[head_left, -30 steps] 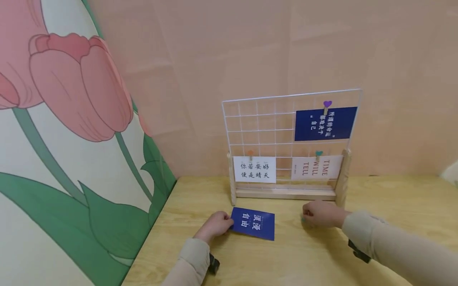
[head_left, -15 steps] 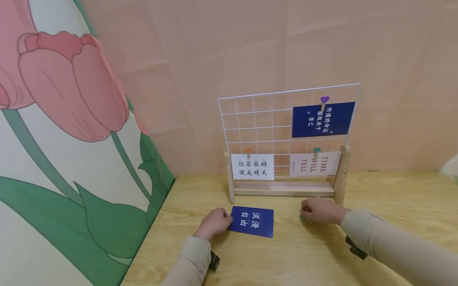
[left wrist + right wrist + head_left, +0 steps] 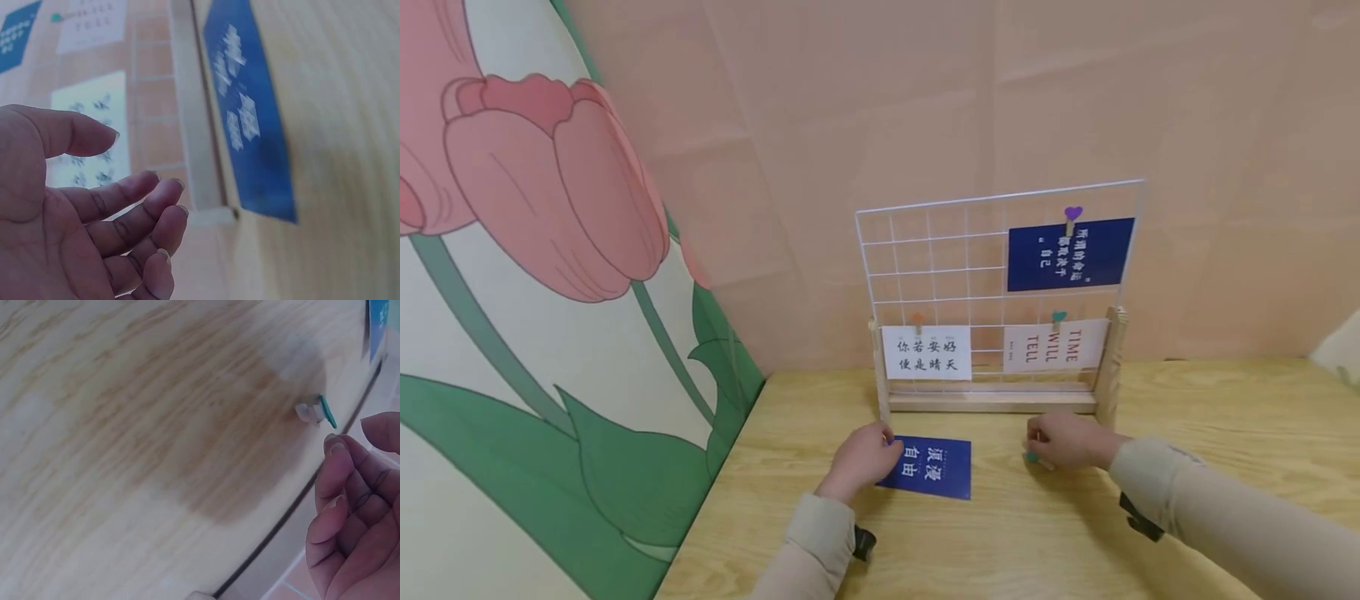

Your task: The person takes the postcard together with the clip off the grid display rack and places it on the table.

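Note:
A blue card (image 3: 934, 479) with white characters lies flat on the wooden table. My left hand (image 3: 862, 458) is over the card's left edge in the head view. The left wrist view shows this hand (image 3: 94, 206) with relaxed fingers, its thumb apart, and nothing between them; the blue card (image 3: 250, 119) is beyond the fingertips. On the right, a small teal-topped clip (image 3: 317, 412) lies on the table just off the fingertips of my right hand (image 3: 359, 519), whose fingers are loosely bent with the thumb apart. In the head view, my right hand (image 3: 1067, 440) partly hides the clip (image 3: 1032, 457).
Behind the hands stands a white wire grid (image 3: 947, 273) in a wooden base (image 3: 992, 402). Clipped to it are a blue card (image 3: 1067, 258) at upper right, a white card (image 3: 927, 353) at lower left and a pinkish card (image 3: 1051, 346) at lower right. A tulip-patterned panel (image 3: 617, 433) borders the left.
My left hand has shifted right and slightly up, from beside the blue card's left edge to over it. My right hand has barely moved near the clip. The camera view has shifted slightly.

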`<state>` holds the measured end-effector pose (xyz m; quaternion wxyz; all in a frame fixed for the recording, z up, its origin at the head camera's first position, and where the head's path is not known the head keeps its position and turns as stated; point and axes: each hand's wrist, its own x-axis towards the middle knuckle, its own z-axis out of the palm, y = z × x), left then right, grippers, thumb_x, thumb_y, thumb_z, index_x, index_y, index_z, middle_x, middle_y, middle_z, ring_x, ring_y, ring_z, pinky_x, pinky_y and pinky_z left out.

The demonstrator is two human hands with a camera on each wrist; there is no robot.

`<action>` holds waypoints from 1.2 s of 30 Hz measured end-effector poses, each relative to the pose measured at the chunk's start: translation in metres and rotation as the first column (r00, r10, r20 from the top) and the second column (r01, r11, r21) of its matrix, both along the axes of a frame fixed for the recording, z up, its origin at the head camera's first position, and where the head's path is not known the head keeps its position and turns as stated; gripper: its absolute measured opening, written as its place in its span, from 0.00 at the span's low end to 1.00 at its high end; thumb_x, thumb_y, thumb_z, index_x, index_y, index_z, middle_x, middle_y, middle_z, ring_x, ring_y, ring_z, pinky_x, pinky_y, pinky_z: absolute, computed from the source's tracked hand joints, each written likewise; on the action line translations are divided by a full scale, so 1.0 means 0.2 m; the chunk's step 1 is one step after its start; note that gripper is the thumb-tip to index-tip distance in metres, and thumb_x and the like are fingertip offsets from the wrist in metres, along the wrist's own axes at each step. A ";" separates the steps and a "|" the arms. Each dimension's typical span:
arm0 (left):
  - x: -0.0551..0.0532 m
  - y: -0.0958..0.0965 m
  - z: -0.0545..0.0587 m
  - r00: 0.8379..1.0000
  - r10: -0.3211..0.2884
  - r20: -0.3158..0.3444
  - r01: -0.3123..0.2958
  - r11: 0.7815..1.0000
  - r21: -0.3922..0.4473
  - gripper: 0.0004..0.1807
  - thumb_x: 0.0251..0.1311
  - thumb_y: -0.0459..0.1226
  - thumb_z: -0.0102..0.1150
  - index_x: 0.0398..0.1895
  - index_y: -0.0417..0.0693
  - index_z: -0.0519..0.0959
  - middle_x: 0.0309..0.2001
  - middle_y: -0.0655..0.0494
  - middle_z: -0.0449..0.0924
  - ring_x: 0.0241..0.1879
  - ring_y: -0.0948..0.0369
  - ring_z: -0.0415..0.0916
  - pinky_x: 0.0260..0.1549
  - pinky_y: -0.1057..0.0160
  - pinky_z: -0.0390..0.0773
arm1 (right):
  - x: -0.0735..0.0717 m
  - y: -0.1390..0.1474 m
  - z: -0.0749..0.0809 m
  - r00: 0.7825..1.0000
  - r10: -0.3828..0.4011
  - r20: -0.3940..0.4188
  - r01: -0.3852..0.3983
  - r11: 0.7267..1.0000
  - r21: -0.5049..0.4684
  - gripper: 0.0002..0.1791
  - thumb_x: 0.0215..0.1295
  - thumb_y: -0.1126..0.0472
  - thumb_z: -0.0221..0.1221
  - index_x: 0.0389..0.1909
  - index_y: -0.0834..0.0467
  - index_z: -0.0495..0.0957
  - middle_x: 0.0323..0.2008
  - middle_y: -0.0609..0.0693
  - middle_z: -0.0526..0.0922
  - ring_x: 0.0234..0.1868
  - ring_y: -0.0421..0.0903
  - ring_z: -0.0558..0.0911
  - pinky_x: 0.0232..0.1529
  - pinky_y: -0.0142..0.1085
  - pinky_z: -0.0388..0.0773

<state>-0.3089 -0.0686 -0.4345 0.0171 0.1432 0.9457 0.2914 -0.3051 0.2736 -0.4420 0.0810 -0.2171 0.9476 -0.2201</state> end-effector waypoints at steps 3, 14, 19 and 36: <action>0.01 0.05 0.04 1.000 -0.019 -0.014 0.019 0.999 0.027 0.12 0.67 0.41 0.58 0.44 0.40 0.80 0.33 0.54 0.79 0.32 0.56 0.75 0.35 0.52 0.77 | 0.00 0.01 0.02 0.999 0.006 -0.053 -0.006 1.000 0.010 0.07 0.72 0.62 0.60 0.32 0.56 0.79 0.23 0.41 0.73 0.24 0.38 0.70 0.27 0.35 0.69; 0.00 0.22 0.20 0.997 -0.067 -0.047 0.071 0.994 0.079 0.18 0.68 0.42 0.57 0.54 0.39 0.80 0.36 0.56 0.81 0.34 0.59 0.77 0.39 0.54 0.78 | 0.01 0.04 0.29 0.980 -0.003 -0.199 -0.005 0.999 -0.042 0.05 0.73 0.62 0.60 0.38 0.60 0.81 0.28 0.43 0.79 0.27 0.38 0.73 0.28 0.37 0.72; -0.01 0.28 0.25 0.994 -0.088 -0.069 0.097 0.985 0.141 0.19 0.70 0.42 0.55 0.56 0.38 0.78 0.37 0.57 0.80 0.33 0.61 0.76 0.38 0.57 0.78 | 0.02 0.05 0.39 0.974 -0.018 -0.226 0.006 0.999 -0.052 0.07 0.74 0.62 0.59 0.39 0.62 0.81 0.29 0.44 0.80 0.28 0.39 0.74 0.29 0.38 0.74; -0.06 0.45 0.51 0.985 -0.111 -0.133 0.138 0.966 0.217 0.23 0.75 0.46 0.54 0.63 0.39 0.75 0.47 0.54 0.82 0.44 0.58 0.80 0.43 0.57 0.78 | 0.03 0.11 0.75 0.929 -0.108 -0.355 0.076 0.992 -0.103 0.11 0.75 0.64 0.57 0.47 0.70 0.81 0.30 0.50 0.83 0.28 0.44 0.78 0.30 0.40 0.77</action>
